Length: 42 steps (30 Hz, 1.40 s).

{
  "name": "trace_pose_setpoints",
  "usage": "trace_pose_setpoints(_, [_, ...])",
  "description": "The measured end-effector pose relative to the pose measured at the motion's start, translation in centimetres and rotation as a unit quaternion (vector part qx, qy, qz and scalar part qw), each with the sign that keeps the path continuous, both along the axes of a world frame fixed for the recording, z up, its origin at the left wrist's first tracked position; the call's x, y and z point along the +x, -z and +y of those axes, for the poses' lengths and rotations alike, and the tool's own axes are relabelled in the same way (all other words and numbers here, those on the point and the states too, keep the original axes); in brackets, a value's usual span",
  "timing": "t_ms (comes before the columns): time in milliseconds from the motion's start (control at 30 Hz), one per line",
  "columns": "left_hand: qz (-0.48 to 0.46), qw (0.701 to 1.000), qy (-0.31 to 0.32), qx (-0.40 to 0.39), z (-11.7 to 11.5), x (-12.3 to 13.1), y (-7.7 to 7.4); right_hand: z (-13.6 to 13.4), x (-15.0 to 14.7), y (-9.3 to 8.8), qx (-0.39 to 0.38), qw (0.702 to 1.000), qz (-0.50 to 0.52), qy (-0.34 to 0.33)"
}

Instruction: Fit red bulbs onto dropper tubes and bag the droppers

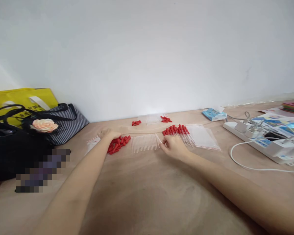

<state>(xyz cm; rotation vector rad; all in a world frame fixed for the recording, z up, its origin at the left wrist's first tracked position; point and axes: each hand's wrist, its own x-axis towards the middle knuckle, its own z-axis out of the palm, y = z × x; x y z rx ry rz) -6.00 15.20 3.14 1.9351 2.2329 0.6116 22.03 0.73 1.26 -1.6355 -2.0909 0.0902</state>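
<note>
My left hand is at a pile of red rubber dropper bulbs; its fingers are mostly hidden, so their grip is unclear. To the right, my right hand pinches the end tube beside a row of clear, slim dropper tubes lying side by side. Just beyond that hand lies a row of droppers with red bulbs fitted, their clear stems pointing toward me.
Clear plastic bags lie right of the droppers. More tubes and loose red bulbs sit near the wall. A tissue pack and a power strip with chargers stand right; bags crowd the left.
</note>
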Motion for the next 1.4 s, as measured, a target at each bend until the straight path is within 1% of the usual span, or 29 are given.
trace_pose_setpoints(33, [0.004, 1.000, -0.023, -0.003, 0.0, 0.1, 0.0, -0.7, 0.5, 0.6, 0.034, 0.999, 0.014, -0.026])
trace_pose_setpoints(100, [0.004, 0.998, -0.060, 0.002, -0.2, 0.4, -0.5, -1.7, 1.6, 1.6, 0.093, 0.994, 0.034, -0.056])
trace_pose_setpoints(133, [-0.001, 0.998, -0.060, 0.010, -0.6, 0.7, -0.9, -2.1, 2.1, 2.1, 0.113, 0.990, 0.042, -0.066])
trace_pose_setpoints(200, [-0.020, 0.998, -0.037, 0.038, -1.8, 1.5, -1.7, -2.7, 2.9, 2.7, 0.138, 0.986, 0.051, -0.081])
trace_pose_setpoints(267, [-0.050, 0.996, 0.005, 0.072, -3.9, 2.8, -2.0, -3.0, 3.4, 3.1, 0.146, 0.984, 0.051, -0.093])
trace_pose_setpoints(300, [-0.069, 0.993, 0.029, 0.087, -5.3, 3.5, -1.8, -3.0, 3.5, 3.3, 0.147, 0.983, 0.048, -0.098])
trace_pose_setpoints(367, [-0.116, 0.986, 0.089, 0.084, -8.6, 5.0, -0.7, -3.0, 3.5, 3.5, 0.143, 0.983, 0.040, -0.110])
trace_pose_setpoints(400, [-0.203, 0.965, 0.154, 0.064, -10.4, 5.7, 0.1, -2.9, 3.5, 3.6, 0.141, 0.983, 0.036, -0.116])
trace_pose_setpoints(433, [-0.276, 0.936, 0.214, 0.046, -12.1, 6.2, 0.9, -2.9, 3.4, 3.7, 0.140, 0.982, 0.033, -0.121])
trace_pose_setpoints(467, [-0.319, 0.910, 0.263, 0.023, -13.6, 6.5, 1.8, -2.9, 3.3, 3.8, 0.139, 0.982, 0.029, -0.125])
trace_pose_setpoints(500, [-0.329, 0.895, 0.302, -0.005, -15.0, 6.7, 2.5, -2.9, 3.1, 3.9, 0.138, 0.982, 0.025, -0.128])
trace_pose_setpoints(533, [-0.310, 0.891, 0.331, -0.017, -16.1, 6.7, 3.1, -2.9, 3.1, 4.0, 0.135, 0.982, 0.021, -0.133])
trace_pose_setpoints(600, [-0.235, 0.905, 0.355, -0.018, -17.5, 6.5, 3.6, -3.0, 2.9, 4.1, 0.128, 0.981, 0.012, -0.144])
trace_pose_setpoints(667, [-0.173, 0.916, 0.362, -0.003, -18.0, 6.2, 3.6, -3.0, 2.9, 4.2, 0.118, 0.981, 0.004, -0.156])
trace_pose_setpoints(700, [-0.157, 0.918, 0.365, 0.004, -18.1, 6.1, 3.5, -3.0, 2.9, 4.2, 0.114, 0.980, 0.000, -0.161])
trace_pose_setpoints(800, [-0.137, 0.924, 0.356, 0.030, -17.8, 6.3, 3.4, -3.0, 3.0, 4.3, 0.110, 0.979, -0.004, -0.174])
trace_pose_setpoints(933, [-0.098, 0.937, 0.333, 0.041, -17.3, 7.0, 3.7, -3.1, 3.1, 4.2, 0.101, 0.976, 0.000, -0.192])
trace_pose_setpoints(1133, [-0.095, 0.931, 0.343, 0.076, -16.9, 7.3, 3.8, -3.3, 2.2, 4.0, 0.097, 0.974, 0.000, -0.205])
trace_pose_setpoints(1300, [-0.102, 0.926, 0.358, 0.062, -16.6, 7.3, 4.0, -3.2, 1.0, 3.9, 0.115, 0.969, 0.005, -0.220])
trace_pose_setpoints(1400, [-0.113, 0.919, 0.373, 0.063, -16.3, 7.3, 4.2, -3.1, 0.8, 3.9, 0.132, 0.968, 0.012, -0.213])
